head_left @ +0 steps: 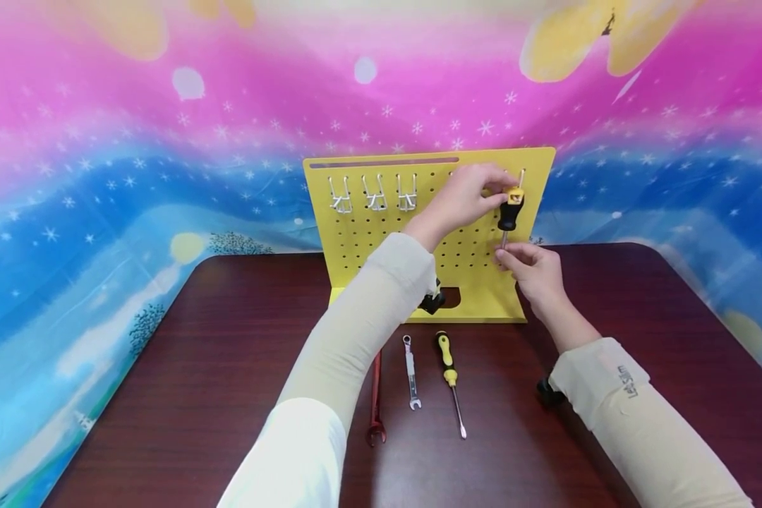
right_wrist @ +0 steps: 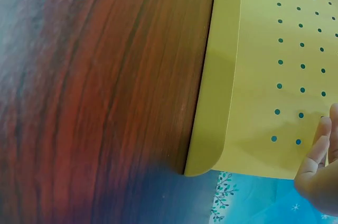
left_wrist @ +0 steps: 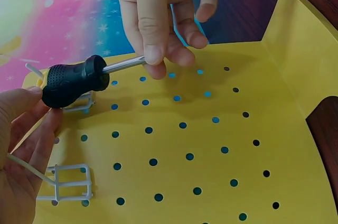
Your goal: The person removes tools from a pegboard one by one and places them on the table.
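Observation:
A short stubby screwdriver with a black and yellow handle hangs upright before the right side of a yellow pegboard. My left hand pinches the top of its handle. Lower down, my right hand pinches the metal shaft near its tip between thumb and finger. The left wrist view shows the screwdriver close to a white wire hook, partly behind the handle. Whether it rests in that hook, I cannot tell. Only part of my right hand shows in the right wrist view, and no screwdriver.
Several white hooks, such as one white hook, line the board's upper left. On the dark wooden table lie a red wrench, a small silver wrench and a long yellow-black screwdriver. A patterned cloth hangs behind.

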The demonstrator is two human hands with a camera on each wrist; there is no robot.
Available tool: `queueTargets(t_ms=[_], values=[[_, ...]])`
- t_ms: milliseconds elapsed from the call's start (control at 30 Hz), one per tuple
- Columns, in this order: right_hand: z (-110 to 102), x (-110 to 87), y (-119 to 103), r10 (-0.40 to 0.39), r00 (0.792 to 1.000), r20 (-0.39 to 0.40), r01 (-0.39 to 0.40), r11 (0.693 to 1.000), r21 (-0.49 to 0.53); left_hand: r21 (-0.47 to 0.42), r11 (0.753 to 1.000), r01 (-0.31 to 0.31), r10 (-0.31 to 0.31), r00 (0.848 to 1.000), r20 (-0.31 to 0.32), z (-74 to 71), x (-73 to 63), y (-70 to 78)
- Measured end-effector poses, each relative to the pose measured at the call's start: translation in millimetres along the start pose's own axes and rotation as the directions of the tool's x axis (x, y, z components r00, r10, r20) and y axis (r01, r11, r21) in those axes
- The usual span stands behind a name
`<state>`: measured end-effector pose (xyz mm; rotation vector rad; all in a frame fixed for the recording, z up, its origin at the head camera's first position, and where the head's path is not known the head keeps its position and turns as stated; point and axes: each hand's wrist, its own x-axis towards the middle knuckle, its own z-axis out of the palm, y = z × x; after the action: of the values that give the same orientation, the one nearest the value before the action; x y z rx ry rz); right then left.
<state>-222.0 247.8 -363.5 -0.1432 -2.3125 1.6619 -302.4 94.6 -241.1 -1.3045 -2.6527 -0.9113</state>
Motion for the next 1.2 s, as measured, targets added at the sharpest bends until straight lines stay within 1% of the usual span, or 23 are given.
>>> queueTargets(t_ms=[100, 200, 367, 533, 767, 867, 967, 1200], values=[[0.1, -0.7, 2.1, -0.048, 0.999, -0.023, 0.048, 0.999, -0.020, 0.028, 1.000, -0.002, 0.002, 1.000, -0.003, 0.6, -1.2, 0.1], [-0.2, -0.9, 3.1, -0.085, 0.995, -0.043, 0.084, 0.996, -0.023, 0.033, 0.999, 0.001, -0.001, 1.000, -0.006, 1.0, -1.5, 1.3], [0.5, -1.2, 5.2, -0.113, 0.991, -0.066, 0.112, 0.993, -0.027, 0.029, 1.000, 0.005, -0.005, 1.000, -0.012, 2.5, -2.3, 1.3], [-0.4, -2.3, 5.8, -0.154, 0.986, -0.070, 0.154, 0.988, -0.017, 0.023, 1.000, 0.004, -0.004, 1.000, -0.019, 3.2, -3.5, 1.1], [-2.4, -6.4, 4.9, -0.228, 0.972, -0.062, 0.220, 0.969, -0.111, 0.003, 1.000, -0.012, 0.012, 1.000, -0.017, 2.5, -7.1, 3.6], [-3.0, -8.5, 3.9, -0.256, 0.965, -0.058, 0.247, 0.960, -0.131, -0.002, 1.000, -0.012, 0.012, 1.000, -0.013, 2.1, -9.3, 4.9], [-4.1, -10.8, 3.1, -0.266, 0.962, -0.054, 0.258, 0.957, -0.132, 0.000, 1.000, -0.012, 0.012, 1.000, -0.006, 1.6, -11.5, 6.3], [-7.7, -16.1, 0.3, -0.262, 0.964, -0.040, 0.256, 0.958, -0.128, 0.006, 1.000, -0.015, 0.015, 1.000, -0.004, 0.1, -15.7, 8.7]])
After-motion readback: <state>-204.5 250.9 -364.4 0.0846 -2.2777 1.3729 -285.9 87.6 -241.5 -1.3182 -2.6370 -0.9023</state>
